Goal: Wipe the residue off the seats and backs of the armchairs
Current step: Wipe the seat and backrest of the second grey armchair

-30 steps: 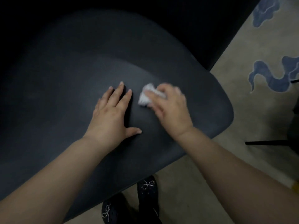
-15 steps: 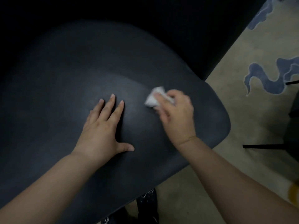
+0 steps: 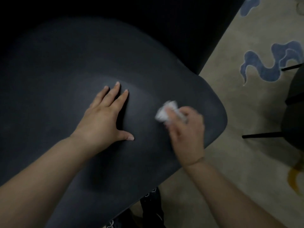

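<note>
One dark armchair seat (image 3: pixel 69 99) fills most of the view, its rounded front corner jutting over a pale carpet (image 3: pixel 246 112) patterned with blue swirls; a second dark piece of furniture (image 3: pixel 294 112) on thin black legs shows only in part at the right edge, too cut off to name. The chair's back is lost in shadow at the top. No residue can be made out on the seat in this dim light, so how much is clean is hard to judge; the wiping looks to be mid-course on the seat, with the back and any other armchairs probably left to do. Two hands are on it: the left hand (image 3: pixel 105 116) lies flat, fingers spread, holding nothing, while the right hand (image 3: pixel 185 129), blurred, has its grip closed around one crumpled white tissue (image 3: pixel 166 111) pressed against the seat near its right edge.
</note>
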The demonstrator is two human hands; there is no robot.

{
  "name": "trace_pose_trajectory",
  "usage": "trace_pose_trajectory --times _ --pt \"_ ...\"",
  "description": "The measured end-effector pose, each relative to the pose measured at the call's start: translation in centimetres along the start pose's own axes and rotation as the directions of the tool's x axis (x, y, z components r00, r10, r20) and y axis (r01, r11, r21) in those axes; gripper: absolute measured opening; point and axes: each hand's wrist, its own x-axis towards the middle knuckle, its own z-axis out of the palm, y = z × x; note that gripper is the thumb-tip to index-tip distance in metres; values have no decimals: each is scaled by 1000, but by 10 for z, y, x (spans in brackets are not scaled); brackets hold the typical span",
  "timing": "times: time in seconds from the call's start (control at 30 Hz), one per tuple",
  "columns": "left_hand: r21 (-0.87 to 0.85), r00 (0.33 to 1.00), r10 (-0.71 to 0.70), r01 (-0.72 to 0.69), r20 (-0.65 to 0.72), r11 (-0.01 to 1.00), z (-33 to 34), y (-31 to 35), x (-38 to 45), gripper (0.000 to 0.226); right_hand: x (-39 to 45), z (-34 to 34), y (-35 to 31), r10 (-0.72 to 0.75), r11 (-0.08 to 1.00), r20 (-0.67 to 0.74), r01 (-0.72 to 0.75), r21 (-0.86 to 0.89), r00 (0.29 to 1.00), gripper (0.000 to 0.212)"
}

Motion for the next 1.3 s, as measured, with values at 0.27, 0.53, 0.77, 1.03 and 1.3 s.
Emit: trace_pose_trajectory --times 0.27,0.53,0.77,1.03,1.3 --pt "6 1000 14 -14 26 1000 -12 5 26 137 43 6 -2 64 997 65 -67 47 996 42" --pt "61 997 51 -55 62 997 -13 12 50 138 141 39 0 295 955 59 -297 18 954 40" --pt "55 997 41 -45 63 997 -13 11 53 136 144 52 -1 418 900 1 -414 -133 908 43" --pt "25 998 55 -56 42 998 -13 8 54 135 130 41 4 551 829 -22 -551 -92 834 43" --pt "-12 997 78 -77 24 997 -9 6 55 133 80 10 13 535 834 11 -526 -167 845 44"
